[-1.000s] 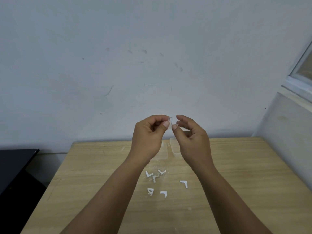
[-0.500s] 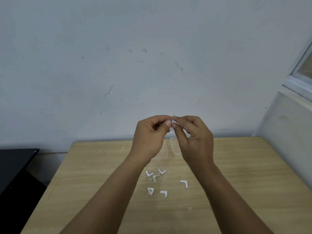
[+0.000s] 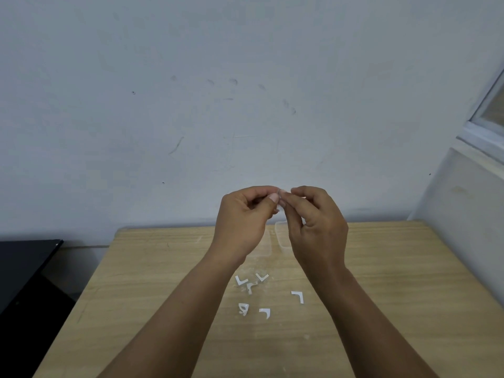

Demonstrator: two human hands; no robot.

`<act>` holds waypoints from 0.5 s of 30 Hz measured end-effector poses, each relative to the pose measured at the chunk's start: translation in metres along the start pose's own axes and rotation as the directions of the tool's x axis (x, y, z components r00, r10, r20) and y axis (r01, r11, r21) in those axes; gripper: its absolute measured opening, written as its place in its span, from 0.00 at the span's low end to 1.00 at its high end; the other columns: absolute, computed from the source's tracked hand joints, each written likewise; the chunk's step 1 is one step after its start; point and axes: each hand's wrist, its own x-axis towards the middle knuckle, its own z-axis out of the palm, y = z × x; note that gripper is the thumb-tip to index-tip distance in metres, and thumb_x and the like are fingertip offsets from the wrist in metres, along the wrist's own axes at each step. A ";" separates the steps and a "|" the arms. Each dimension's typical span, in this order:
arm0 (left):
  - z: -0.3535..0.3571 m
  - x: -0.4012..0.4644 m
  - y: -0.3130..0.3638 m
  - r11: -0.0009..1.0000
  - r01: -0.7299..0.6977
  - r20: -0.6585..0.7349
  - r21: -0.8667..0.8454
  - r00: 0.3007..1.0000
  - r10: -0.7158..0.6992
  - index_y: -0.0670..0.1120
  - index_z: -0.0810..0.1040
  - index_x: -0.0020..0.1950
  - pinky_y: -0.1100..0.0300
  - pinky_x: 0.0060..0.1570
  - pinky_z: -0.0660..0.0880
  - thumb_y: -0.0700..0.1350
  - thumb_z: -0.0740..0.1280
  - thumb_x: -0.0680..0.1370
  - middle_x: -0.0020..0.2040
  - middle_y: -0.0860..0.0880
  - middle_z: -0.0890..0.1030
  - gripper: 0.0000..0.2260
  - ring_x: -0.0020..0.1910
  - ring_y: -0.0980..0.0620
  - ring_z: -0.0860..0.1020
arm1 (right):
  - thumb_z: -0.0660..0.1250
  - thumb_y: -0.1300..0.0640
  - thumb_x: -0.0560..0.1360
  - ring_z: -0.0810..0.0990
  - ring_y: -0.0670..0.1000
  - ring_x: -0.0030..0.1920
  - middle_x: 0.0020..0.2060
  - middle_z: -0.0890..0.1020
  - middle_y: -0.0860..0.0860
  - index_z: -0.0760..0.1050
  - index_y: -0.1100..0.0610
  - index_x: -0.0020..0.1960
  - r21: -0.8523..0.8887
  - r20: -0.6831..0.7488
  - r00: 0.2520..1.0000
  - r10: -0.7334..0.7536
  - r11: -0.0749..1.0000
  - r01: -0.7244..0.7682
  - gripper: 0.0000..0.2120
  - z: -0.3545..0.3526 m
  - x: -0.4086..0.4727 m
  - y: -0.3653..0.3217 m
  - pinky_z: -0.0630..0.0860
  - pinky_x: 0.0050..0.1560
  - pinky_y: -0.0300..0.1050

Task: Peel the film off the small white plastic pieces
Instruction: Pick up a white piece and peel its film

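The left hand [image 3: 242,216] and right hand [image 3: 316,222] meet above the worktop [image 3: 395,268], fingertips pinching one small white piece [image 3: 281,192] together; other white pieces [image 3: 266,296] lie below.

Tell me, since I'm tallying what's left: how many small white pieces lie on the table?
6. Three cluster below the hands, two nearer the person, one apart to the right. Another seems pinched between the fingertips; arms may hide more.
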 end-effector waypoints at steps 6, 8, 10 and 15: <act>0.002 0.001 0.003 1.000 0.008 -0.001 0.007 1.000 -0.008 0.48 0.84 0.47 0.54 0.52 0.81 0.38 0.68 0.78 0.38 0.50 0.85 0.07 0.41 0.54 0.84 | 0.71 0.60 0.77 0.80 0.48 0.47 0.49 0.81 0.50 0.84 0.55 0.50 0.008 0.021 1.000 0.012 1.000 -0.013 0.04 -0.003 0.002 -0.003 0.75 0.41 0.39; 0.002 0.000 0.002 1.000 0.023 -0.015 0.007 1.000 -0.023 0.46 0.84 0.48 0.53 0.52 0.81 0.39 0.68 0.78 0.38 0.50 0.85 0.06 0.41 0.54 0.84 | 0.71 0.59 0.76 0.80 0.46 0.46 0.50 0.80 0.50 0.84 0.55 0.48 -0.007 0.029 0.999 0.032 0.999 -0.031 0.03 -0.004 0.002 -0.004 0.72 0.39 0.35; 0.003 0.000 0.001 0.999 0.038 -0.032 0.001 0.999 -0.038 0.46 0.85 0.49 0.52 0.52 0.81 0.39 0.68 0.78 0.38 0.50 0.85 0.06 0.41 0.54 0.84 | 0.73 0.58 0.75 0.79 0.44 0.45 0.52 0.79 0.50 0.83 0.54 0.46 -0.009 0.038 0.998 0.055 0.998 -0.055 0.01 -0.005 0.002 -0.005 0.69 0.36 0.33; 0.002 -0.002 0.003 0.999 0.037 -0.029 -0.013 0.999 -0.037 0.46 0.85 0.49 0.53 0.52 0.81 0.39 0.68 0.78 0.39 0.49 0.85 0.06 0.42 0.54 0.84 | 0.73 0.55 0.76 0.77 0.46 0.41 0.57 0.79 0.50 0.84 0.51 0.54 -0.023 0.024 0.999 0.035 0.999 -0.034 0.07 -0.005 0.004 -0.004 0.73 0.34 0.39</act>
